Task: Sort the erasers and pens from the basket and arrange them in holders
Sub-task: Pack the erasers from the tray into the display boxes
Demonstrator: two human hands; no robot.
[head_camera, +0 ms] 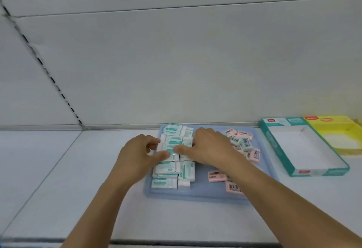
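A pale blue tray (197, 194) lies on the white shelf and holds white erasers with teal sleeves (172, 171), packed in rows on its left side. Pink erasers (216, 176) and a few light blue ones (245, 142) lie loose on its right side. My left hand (140, 154) pinches one white eraser (172, 152) in the middle of the rows between thumb and fingers. My right hand (209, 146) rests over the same rows, its thumb touching that eraser, its fingers curled down over the pile. No pens are in view.
An empty teal-and-white cardboard box (278, 149) sits open to the right of the tray. A yellow open box (342, 130) stands behind it at the far right. The shelf's back wall rises just behind the tray. The shelf's front edge (176, 243) runs along the bottom.
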